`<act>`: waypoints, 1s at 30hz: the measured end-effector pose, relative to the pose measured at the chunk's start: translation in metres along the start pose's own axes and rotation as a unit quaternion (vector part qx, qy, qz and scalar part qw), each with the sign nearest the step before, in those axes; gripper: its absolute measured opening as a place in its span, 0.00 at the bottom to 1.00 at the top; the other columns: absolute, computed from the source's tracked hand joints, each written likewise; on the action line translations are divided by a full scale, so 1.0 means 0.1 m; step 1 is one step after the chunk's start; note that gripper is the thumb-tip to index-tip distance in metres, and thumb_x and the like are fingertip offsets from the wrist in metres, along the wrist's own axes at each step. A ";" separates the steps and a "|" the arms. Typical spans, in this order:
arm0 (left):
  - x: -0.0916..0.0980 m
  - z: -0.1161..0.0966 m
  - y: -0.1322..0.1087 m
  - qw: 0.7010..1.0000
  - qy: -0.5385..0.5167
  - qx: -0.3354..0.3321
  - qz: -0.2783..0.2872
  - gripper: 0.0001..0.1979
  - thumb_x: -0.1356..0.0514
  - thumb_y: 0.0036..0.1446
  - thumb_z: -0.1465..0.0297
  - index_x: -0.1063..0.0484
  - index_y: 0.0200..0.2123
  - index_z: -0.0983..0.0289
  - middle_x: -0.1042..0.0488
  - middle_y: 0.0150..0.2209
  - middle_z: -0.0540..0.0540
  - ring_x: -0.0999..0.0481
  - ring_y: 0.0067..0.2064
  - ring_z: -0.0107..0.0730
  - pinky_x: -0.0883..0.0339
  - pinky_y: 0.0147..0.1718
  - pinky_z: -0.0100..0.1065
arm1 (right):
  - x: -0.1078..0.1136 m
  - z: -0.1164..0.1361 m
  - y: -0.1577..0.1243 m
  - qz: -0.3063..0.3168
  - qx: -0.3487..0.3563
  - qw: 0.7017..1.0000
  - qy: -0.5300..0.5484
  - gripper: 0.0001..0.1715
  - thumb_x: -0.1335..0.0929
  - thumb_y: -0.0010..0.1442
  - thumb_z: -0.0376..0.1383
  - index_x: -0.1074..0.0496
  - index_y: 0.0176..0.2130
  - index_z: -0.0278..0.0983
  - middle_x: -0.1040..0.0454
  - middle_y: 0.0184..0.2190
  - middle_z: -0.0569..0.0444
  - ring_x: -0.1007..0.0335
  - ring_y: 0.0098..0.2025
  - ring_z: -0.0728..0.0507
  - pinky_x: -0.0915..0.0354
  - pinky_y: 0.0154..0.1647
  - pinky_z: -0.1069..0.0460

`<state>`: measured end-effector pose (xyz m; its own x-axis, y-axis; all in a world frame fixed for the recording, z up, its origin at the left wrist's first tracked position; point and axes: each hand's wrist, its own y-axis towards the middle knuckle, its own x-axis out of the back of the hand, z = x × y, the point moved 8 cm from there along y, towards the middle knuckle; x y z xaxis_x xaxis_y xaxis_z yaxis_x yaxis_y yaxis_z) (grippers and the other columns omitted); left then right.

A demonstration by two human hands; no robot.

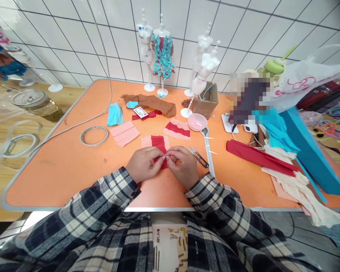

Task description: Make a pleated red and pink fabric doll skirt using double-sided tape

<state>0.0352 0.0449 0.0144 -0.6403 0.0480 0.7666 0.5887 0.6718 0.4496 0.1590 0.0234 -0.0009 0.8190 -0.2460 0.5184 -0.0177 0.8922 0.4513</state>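
Currently on the desk [53, 166]: banded cloth [158, 141], pink with red strip, one piece, lying beneath and just beyond the hands.
Handling, by judgement: small, even pinches; cloth kept flat, red strip unpuckered; one side steadying while the other works. Left hand [144, 164]: thumb and forefinger pinched together, seemingly on the cloth, back of hand upward. Right hand [184, 166]: near mirror, likewise pinched, fingertips meeting the left's, other fingers curled. Needle or thread between them: too small to tell. Forearms: converging from the near edge, low. Adjacent: thread snips [201, 157], dark-handled, just right of the right hand; second banded piece [177, 129], beyond the hands.
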 end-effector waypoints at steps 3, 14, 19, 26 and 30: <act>-0.02 -0.01 -0.01 1.000 0.006 -0.003 -0.001 0.08 0.44 0.61 0.71 0.26 0.33 0.64 0.22 0.30 0.53 0.25 0.31 0.30 0.32 0.32 0.30 | 0.00 0.02 -0.02 -0.002 0.011 1.000 -0.011 0.09 0.34 0.58 0.31 0.23 0.36 0.39 0.23 0.40 0.51 0.27 0.34 0.47 0.28 0.38 0.51; -0.02 0.01 -0.02 1.000 0.013 0.015 0.004 0.09 0.45 0.61 0.69 0.25 0.34 0.63 0.21 0.31 0.53 0.23 0.31 0.30 0.31 0.33 0.30 | 0.01 0.01 -0.04 0.001 0.008 1.000 -0.019 0.09 0.34 0.60 0.33 0.22 0.37 0.39 0.23 0.41 0.50 0.27 0.34 0.47 0.27 0.37 0.52; -0.05 0.01 -0.02 0.999 0.041 0.007 0.010 0.09 0.45 0.60 0.70 0.24 0.33 0.63 0.21 0.30 0.53 0.24 0.30 0.31 0.33 0.31 0.31 | 0.00 0.05 -0.04 0.005 0.024 0.999 -0.041 0.10 0.34 0.60 0.31 0.22 0.37 0.38 0.22 0.40 0.50 0.25 0.40 0.45 0.27 0.40 0.52; -0.06 0.01 -0.02 1.000 0.028 0.014 0.002 0.08 0.43 0.57 0.72 0.24 0.31 0.64 0.22 0.28 0.52 0.25 0.29 0.29 0.34 0.30 0.29 | 0.00 0.02 -0.04 -0.006 0.016 0.999 -0.048 0.08 0.33 0.60 0.32 0.23 0.36 0.38 0.22 0.39 0.51 0.26 0.35 0.47 0.29 0.34 0.53; -0.06 0.03 -0.02 1.000 0.013 0.026 -0.001 0.07 0.43 0.57 0.72 0.24 0.31 0.63 0.21 0.29 0.51 0.24 0.29 0.28 0.33 0.31 0.28 | -0.01 -0.01 -0.04 -0.005 0.010 0.998 -0.057 0.08 0.33 0.60 0.33 0.23 0.36 0.39 0.22 0.40 0.52 0.26 0.33 0.48 0.30 0.33 0.53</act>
<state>0.0363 0.0452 0.0073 -0.6280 0.0267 0.7778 0.5602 0.7092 0.4279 0.1591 0.0202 -0.0040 0.7480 -0.2972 0.5935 -0.0230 0.8820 0.4707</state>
